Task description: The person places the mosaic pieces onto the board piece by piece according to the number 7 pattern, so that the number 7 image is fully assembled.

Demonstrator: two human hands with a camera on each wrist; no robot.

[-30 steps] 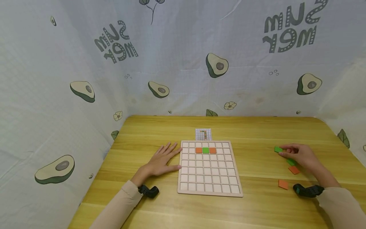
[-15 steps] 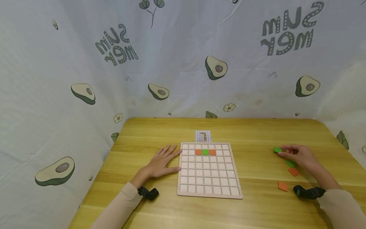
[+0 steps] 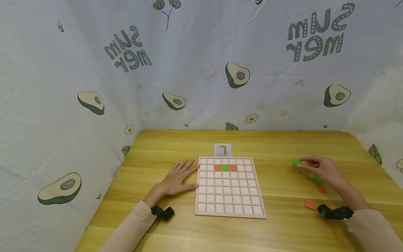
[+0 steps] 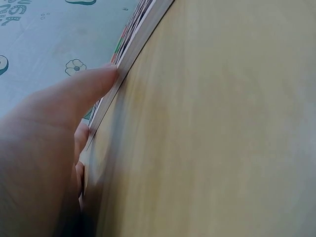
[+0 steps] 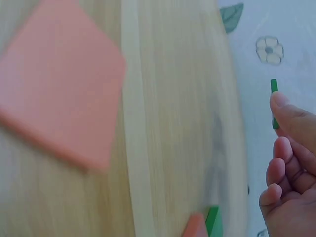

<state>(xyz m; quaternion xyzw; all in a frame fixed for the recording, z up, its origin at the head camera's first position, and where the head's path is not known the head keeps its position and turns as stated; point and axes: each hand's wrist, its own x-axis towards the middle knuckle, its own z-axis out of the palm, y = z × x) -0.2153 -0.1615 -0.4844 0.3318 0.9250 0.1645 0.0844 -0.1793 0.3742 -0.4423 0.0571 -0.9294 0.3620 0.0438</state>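
My right hand (image 3: 322,169) pinches a green square tile (image 3: 296,161) between thumb and fingers, above the right side of the table. The right wrist view shows that green tile (image 5: 274,86) edge-on, partly covered by the thumb. Fingers spread, my left hand (image 3: 179,180) lies on the table, its thumb and index finger touching the left edge of a pale wooden grid board (image 3: 227,190). In the board's second row from the back sit an orange tile (image 3: 218,167), a green tile (image 3: 225,167) and another orange tile (image 3: 233,167), side by side.
Below my right hand lie a loose green tile (image 3: 318,180) and an orange tile (image 3: 321,189); a second orange tile (image 3: 310,204) is nearer the front. Behind the board a small printed grid card (image 3: 223,150) lies on the wooden table (image 3: 277,231). A patterned cloth (image 3: 201,70) hangs behind.
My right hand has moved slightly to the left and up with the green tile, away from the loose tiles. My left hand stays at the board's edge.
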